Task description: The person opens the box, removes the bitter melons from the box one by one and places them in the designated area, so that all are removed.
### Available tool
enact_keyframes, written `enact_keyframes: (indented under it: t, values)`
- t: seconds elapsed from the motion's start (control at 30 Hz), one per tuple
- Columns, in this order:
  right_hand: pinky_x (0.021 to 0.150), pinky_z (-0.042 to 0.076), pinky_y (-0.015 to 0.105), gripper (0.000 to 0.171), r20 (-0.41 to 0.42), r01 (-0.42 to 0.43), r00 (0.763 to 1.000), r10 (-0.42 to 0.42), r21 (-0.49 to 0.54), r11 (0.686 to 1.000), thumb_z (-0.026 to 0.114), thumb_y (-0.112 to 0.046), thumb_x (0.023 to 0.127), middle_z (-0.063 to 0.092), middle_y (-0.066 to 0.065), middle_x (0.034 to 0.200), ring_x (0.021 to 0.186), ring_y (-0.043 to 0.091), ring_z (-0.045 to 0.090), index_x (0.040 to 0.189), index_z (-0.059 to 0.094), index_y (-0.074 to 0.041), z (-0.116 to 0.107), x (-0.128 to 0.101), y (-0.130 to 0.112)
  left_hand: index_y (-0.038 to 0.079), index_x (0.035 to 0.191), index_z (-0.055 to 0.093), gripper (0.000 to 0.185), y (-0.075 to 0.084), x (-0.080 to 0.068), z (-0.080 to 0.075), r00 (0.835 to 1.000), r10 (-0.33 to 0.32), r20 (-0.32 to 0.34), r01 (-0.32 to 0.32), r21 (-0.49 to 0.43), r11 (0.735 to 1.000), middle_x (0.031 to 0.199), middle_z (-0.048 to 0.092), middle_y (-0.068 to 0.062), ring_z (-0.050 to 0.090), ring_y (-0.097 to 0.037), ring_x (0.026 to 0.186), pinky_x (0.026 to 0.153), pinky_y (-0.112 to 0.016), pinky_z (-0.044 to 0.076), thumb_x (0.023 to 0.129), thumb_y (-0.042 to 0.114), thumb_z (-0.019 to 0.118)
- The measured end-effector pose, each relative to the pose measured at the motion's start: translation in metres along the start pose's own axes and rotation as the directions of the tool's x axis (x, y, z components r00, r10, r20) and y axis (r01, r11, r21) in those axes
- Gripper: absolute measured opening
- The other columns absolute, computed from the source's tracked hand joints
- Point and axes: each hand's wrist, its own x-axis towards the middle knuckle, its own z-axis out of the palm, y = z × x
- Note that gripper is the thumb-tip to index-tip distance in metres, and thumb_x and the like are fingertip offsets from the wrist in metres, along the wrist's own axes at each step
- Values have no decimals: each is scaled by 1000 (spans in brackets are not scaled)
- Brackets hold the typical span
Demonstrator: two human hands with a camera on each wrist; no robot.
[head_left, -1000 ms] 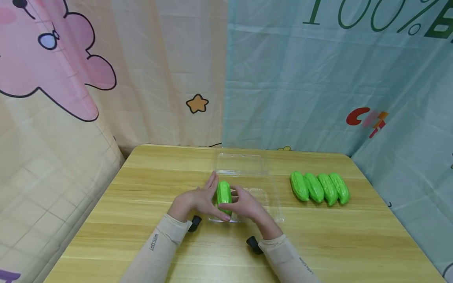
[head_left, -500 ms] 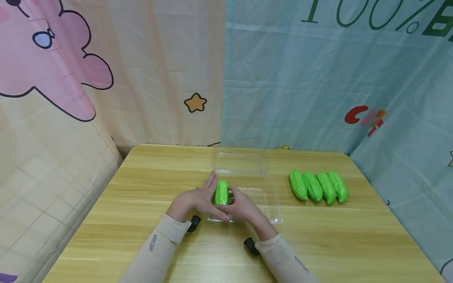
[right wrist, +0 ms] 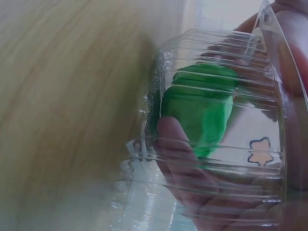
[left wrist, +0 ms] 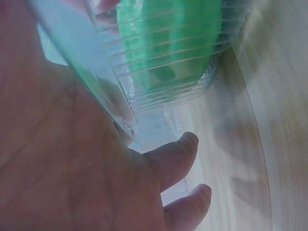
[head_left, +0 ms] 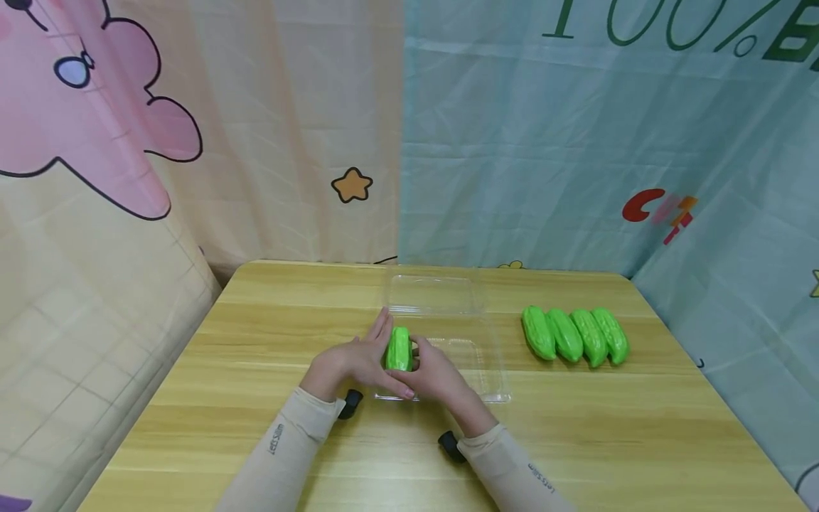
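Note:
A clear plastic clamshell box point(head_left: 493, 384) lies open on the wooden table point(head_left: 256, 341), its lid point(head_left: 435, 295) folded back. A green ridged gourd toy point(head_left: 399, 348) sits at the tray's left end. My left hand point(head_left: 374, 352) lies with straight fingers against the box's left side; in the left wrist view its palm point(left wrist: 72, 159) presses the ribbed wall point(left wrist: 159, 91) with the gourd point(left wrist: 168, 48) behind it. My right hand point(head_left: 419, 363) curls round the gourd from the right. In the right wrist view the gourd point(right wrist: 202, 106) shows through the box point(right wrist: 144, 159), with a finger point(right wrist: 171, 139) beside it.
Several more green gourd toys point(head_left: 576, 336) lie side by side on the table's right part. Printed curtains point(head_left: 512, 142) hang close behind and on both sides of the table. The table's right edge point(head_left: 704, 370) runs near the blue curtain.
Both hands and the gourd have shifted slightly left and the right hand has closed in more over the gourd. The row of gourds at the right has not moved.

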Motion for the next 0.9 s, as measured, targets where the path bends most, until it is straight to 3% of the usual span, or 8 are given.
enact_keyframes:
  t: [0.37,0.9]
  values:
    - [87,57,43,76,0,-11,1000,11,-32,999,79,-26,90,61,23,128,109,32,64,146,40,7,1,1,3,5,159,-13,142,1,1,-1,1000,5,13,-5,27,1000,163,-28,-9,2,-30,152,118,-60,13,72,70,79]
    - [89,56,46,78,22,-68,998,66,55,996,80,-23,88,60,21,127,113,35,62,149,39,3,-10,0,-1,6,158,-15,144,0,0,0,1000,-1,17,0,1,1000,163,-31,-7,8,-35,151,119,-59,12,71,71,79]
